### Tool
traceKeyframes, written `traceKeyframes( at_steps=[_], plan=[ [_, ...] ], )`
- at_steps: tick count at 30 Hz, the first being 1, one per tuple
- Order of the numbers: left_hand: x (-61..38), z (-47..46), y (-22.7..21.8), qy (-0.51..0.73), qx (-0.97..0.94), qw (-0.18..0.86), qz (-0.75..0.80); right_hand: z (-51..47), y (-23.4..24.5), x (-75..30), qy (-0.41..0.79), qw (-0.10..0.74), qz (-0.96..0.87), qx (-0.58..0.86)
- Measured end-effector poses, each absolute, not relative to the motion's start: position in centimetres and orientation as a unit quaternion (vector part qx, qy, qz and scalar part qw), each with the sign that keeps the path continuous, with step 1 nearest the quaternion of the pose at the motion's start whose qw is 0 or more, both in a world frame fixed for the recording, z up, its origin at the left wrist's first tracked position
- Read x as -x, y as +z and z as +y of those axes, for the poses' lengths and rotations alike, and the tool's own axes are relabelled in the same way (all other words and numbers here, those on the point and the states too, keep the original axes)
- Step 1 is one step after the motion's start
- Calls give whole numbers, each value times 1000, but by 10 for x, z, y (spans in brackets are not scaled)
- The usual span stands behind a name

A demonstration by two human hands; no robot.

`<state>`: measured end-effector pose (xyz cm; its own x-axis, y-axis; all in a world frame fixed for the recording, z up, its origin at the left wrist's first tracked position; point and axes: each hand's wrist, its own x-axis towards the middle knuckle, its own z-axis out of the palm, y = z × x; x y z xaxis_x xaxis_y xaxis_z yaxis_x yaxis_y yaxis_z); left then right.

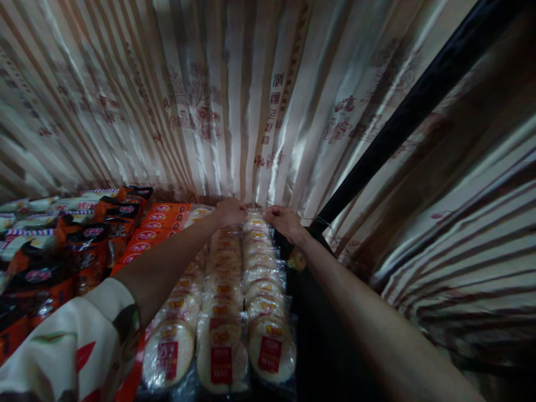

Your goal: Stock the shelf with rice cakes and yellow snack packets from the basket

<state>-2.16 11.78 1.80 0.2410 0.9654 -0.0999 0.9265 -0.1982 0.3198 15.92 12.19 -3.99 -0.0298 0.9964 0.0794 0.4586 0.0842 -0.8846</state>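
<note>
Three rows of clear-wrapped round rice crackers (pixel 226 312) with red and yellow labels run away from me across a low surface. Both my arms reach to their far end, against a striped curtain. My left hand (pixel 229 212) is curled closed on the far packet of the middle row. My right hand (pixel 282 219) is closed beside it, over the far packet of the right-hand row (pixel 256 224). Its fingers are bent under and I cannot see what they grip. My left sleeve (pixel 71 346) is pale with a leaf print.
Orange snack packets (pixel 157 223) lie left of the crackers, then dark red-and-black bags (pixel 84 251) and pale striped packets (pixel 29 223) further left. A beige striped curtain (pixel 209 100) hangs behind. A black pole (pixel 402 123) slants up at the right beside a dark gap (pixel 318 335).
</note>
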Motion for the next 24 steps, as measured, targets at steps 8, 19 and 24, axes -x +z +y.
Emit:
traceKeyframes(
  at_steps=[8,19,24],
  plan=[
    [29,120,9,108,-857,9,504,125,-43,-158,341,395,-628,578],
    [24,107,15,69,-811,31,580,118,-39,-160,327,410,-613,591],
    [22,107,13,83,-805,26,586,107,-23,-167,226,370,-616,657]
  ],
)
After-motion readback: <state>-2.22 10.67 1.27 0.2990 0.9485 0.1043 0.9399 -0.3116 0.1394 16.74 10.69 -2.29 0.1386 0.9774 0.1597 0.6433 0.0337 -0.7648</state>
